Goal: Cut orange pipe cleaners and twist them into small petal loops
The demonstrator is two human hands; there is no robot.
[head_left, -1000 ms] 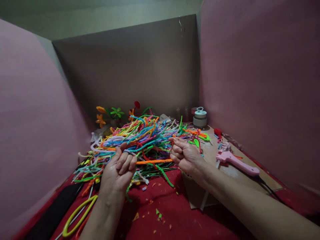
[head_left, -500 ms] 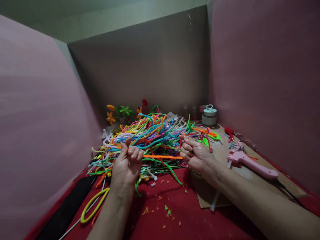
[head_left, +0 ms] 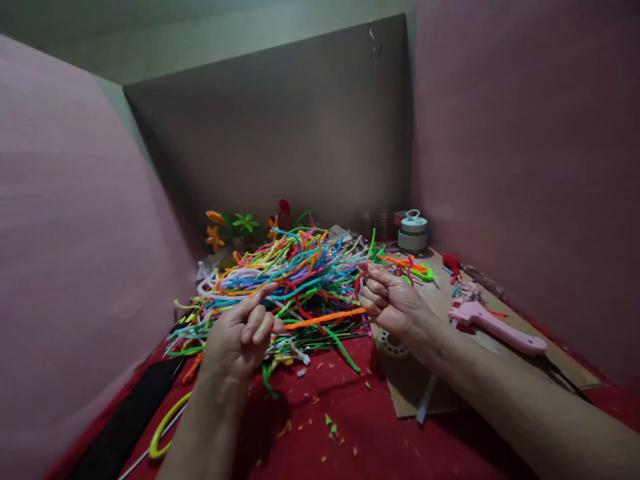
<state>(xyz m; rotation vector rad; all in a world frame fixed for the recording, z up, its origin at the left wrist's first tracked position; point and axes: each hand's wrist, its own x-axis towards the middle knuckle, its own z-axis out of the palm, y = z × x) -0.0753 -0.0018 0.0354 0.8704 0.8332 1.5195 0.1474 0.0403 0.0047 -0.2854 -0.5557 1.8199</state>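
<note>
"Pipe cleaner (head_left: 325, 319), the orange one; where exactly does it sit?"

"Strung between two hands, in front of the heap of coloured stems (head_left: 300, 273) and over the red cloth (head_left: 300, 450); it looks straight, with its right end slightly higher."

"And the grip?"

"Left hand (head_left: 240, 337) curls its lower fingers about one end, with a digit pointing out above them; right hand (head_left: 393, 303) is clenched on the other end; both tips are hidden, so I cannot tell how much length each palm covers."

"What makes for good handling here?"

"Even, light tension, I'd say; matched grips, wrists level, no sudden tug; a wire core would probably hold any sharp kink, so smooth it along its length rather than pinching one spot; mind the loose green stem (head_left: 345, 353) hanging just below, which could snag; and give the pink glue gun (head_left: 500, 325) room, since the right forearm passes near it."
</note>
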